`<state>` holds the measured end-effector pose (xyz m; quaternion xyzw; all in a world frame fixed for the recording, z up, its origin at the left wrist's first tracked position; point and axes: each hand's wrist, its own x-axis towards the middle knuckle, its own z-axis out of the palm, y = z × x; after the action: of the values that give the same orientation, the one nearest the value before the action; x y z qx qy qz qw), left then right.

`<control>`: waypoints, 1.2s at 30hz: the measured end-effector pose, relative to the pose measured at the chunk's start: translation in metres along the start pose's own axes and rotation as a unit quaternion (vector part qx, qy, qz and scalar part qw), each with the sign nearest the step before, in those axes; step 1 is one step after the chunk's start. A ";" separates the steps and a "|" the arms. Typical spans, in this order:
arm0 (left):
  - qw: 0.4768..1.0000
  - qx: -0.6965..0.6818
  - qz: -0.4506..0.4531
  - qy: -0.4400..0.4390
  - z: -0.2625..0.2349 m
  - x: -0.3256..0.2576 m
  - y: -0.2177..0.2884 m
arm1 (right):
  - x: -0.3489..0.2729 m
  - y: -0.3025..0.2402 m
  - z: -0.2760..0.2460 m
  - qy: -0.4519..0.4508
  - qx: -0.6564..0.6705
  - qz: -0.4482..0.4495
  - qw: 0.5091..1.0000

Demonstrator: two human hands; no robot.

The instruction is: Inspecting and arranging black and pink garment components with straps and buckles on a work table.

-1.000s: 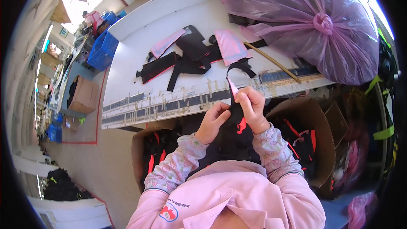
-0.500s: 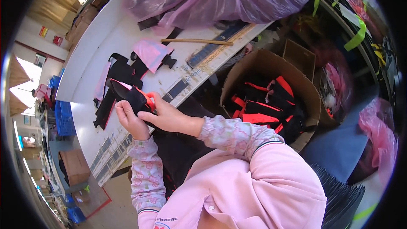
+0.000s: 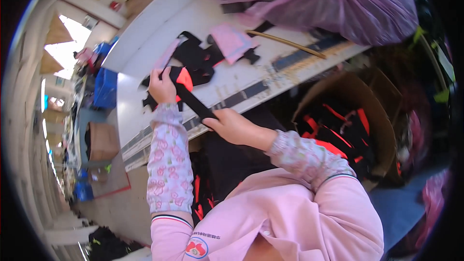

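A black strap (image 3: pixel 197 102) with a bright orange patch at one end stretches slantwise between my two hands, over the table's near edge. My left hand (image 3: pixel 162 87) is closed on its orange-patched end. Lower and to the right, my right hand (image 3: pixel 236 126) pinches the plain black end. Just beyond my left hand, black fabric pieces (image 3: pixel 191 53) with buckle ends lie in a loose pile. A pink cloth piece (image 3: pixel 232 42) rests over part of that pile.
A tied purple plastic bag (image 3: pixel 333 5) bulges over the table's far right. In front of it lies a thin wooden stick (image 3: pixel 287 43). An open cardboard box (image 3: pixel 384 111) with black and orange pieces stands at the right. Blue crates (image 3: pixel 105 88) are off to the left.
My hands have moved apart, drawing the folded black and orange piece out into a straight strap. The whole view has shifted, so the table sits farther right.
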<state>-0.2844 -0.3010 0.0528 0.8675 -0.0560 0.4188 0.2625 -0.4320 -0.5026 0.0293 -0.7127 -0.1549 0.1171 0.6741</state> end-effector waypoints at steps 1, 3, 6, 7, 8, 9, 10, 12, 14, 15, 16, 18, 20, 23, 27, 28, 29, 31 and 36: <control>1.000 -0.005 -0.005 0.000 -0.002 0.008 -0.002 | -0.005 -0.005 -0.001 -0.016 0.004 -0.009 1.000; 0.999 -0.011 -0.032 -0.024 -0.003 0.019 0.006 | -0.015 -0.012 -0.007 -0.034 0.063 0.027 0.997; 0.999 -0.015 -0.036 -0.028 -0.005 0.029 -0.002 | -0.029 -0.016 -0.005 -0.029 0.131 0.001 0.991; 0.999 0.003 -0.019 -0.035 -0.003 0.032 -0.007 | -0.033 -0.022 -0.010 -0.044 0.112 0.024 0.992; 0.999 0.017 -0.005 -0.045 0.002 0.033 -0.004 | -0.039 -0.022 -0.016 -0.052 0.109 0.026 0.992; 0.999 0.013 0.009 -0.035 0.013 0.033 0.001 | -0.044 -0.022 -0.021 -0.032 0.112 0.024 0.993; 0.999 0.006 0.022 -0.029 0.028 0.032 0.015 | -0.051 -0.021 -0.028 -0.008 0.114 0.024 0.993; 0.999 -0.030 0.007 -0.022 0.030 0.038 0.012 | -0.077 -0.034 -0.042 -0.078 0.071 0.036 0.994; 0.999 0.001 -0.045 -0.020 0.001 0.070 -0.016 | -0.111 -0.034 -0.049 -0.098 0.113 0.125 0.981; 0.997 0.012 -0.070 -0.037 -0.006 0.072 -0.027 | -0.117 -0.029 -0.058 -0.097 0.112 0.127 0.981; 0.998 0.006 -0.029 -0.058 0.006 0.061 -0.018 | -0.126 -0.027 -0.068 -0.122 0.059 0.142 0.981; 0.969 -0.179 0.063 -0.161 0.023 0.058 0.028 | -0.156 -0.024 -0.102 -0.116 -0.024 0.084 0.989; 0.922 -0.280 0.012 -0.268 0.021 0.060 0.056 | -0.199 0.013 -0.130 0.031 -0.132 0.080 0.988; 0.867 -0.340 -0.061 -0.359 0.039 0.053 0.028 | -0.320 0.085 -0.202 -0.028 -0.520 0.202 0.829; 0.913 0.030 -0.074 -0.400 0.078 -0.014 -0.042 | -0.363 0.112 -0.211 -0.138 -0.543 0.468 0.683; 0.916 0.104 -0.059 -0.383 0.087 -0.036 -0.040 | -0.346 0.114 -0.208 -0.111 -0.471 0.431 0.761; 0.903 0.157 -0.041 -0.398 0.093 -0.056 -0.037 | -0.321 0.120 -0.203 -0.081 -0.394 0.386 0.830; 0.887 0.206 -0.023 -0.412 0.098 -0.077 -0.024 | -0.270 0.120 -0.186 -0.073 -0.397 0.313 0.860; 0.961 0.049 0.099 -0.255 0.060 -0.076 -0.024 | -0.130 0.091 -0.166 -0.064 -0.396 0.072 0.913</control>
<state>-0.2836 -0.3200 -0.0448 0.9475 -0.1858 0.2095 0.1542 -0.4838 -0.7088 -0.0561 -0.9214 -0.1798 0.1396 0.3148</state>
